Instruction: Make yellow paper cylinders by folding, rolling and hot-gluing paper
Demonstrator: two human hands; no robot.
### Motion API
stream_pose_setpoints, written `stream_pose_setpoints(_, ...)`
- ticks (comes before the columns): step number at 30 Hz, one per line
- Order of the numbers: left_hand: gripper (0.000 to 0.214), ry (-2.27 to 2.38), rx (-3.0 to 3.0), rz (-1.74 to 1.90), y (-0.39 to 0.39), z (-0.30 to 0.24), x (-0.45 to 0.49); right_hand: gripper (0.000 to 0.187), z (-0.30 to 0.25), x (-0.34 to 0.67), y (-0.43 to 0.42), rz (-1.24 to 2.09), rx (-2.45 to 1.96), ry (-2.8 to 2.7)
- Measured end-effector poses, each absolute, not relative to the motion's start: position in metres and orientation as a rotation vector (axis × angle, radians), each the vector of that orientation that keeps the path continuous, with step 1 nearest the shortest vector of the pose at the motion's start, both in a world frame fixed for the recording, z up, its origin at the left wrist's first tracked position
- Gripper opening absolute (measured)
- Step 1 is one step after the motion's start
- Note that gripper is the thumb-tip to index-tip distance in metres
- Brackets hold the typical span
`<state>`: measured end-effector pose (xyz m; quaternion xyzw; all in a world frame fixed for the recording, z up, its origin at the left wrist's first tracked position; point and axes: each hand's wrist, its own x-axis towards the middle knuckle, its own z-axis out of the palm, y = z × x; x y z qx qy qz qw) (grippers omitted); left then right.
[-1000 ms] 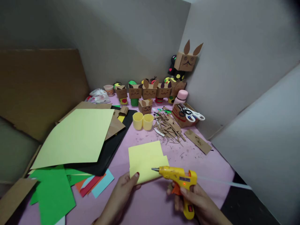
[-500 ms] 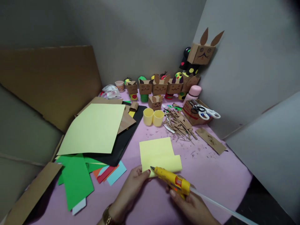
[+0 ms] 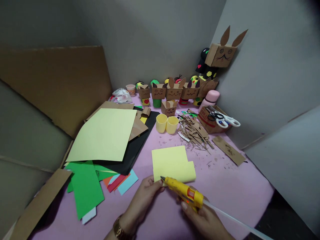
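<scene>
A sheet of yellow paper lies in front of me, its near right part curled over. My left hand pinches the sheet's near left corner between thumb and fingers. In my right hand is a yellow glue gun, gripped by the handle, with a small red light showing. Its dark nozzle points left, close to the paper's near edge by my left thumb; whether it touches, I cannot tell. A long clear glue stick runs out of the gun's back end. Beyond the sheet stand two pale yellow paper cups, side by side.
Large sheets of yellow paper, black paper and green paper lie at left. Brown cardboard scraps are piled right of the cups. Scissors rest in a cardboard box. Cardboard animal figures line the back.
The view has shifted slightly, so the table things appear a little farther right. Both hands keep their hold, and the nozzle stays near the paper's near left edge.
</scene>
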<state>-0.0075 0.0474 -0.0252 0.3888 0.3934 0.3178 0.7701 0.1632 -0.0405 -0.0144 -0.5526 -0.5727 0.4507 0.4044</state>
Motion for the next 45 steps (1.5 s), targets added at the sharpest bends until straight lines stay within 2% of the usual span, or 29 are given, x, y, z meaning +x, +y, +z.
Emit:
stream_pose_setpoints(13,0.023,0.798,0.846,0.680,0.0466,-0.0186,-0.0067,0.037,-0.0143,0.1583,-0.0296,1.053,-1.356,-1.582)
stream_pose_setpoints(45,0.020,0.802,0.863,0.677,0.0460,-0.0162,-0.0049,0.034,-0.0145,0.1581,-0.0306,0.946,-1.440,-1.675)
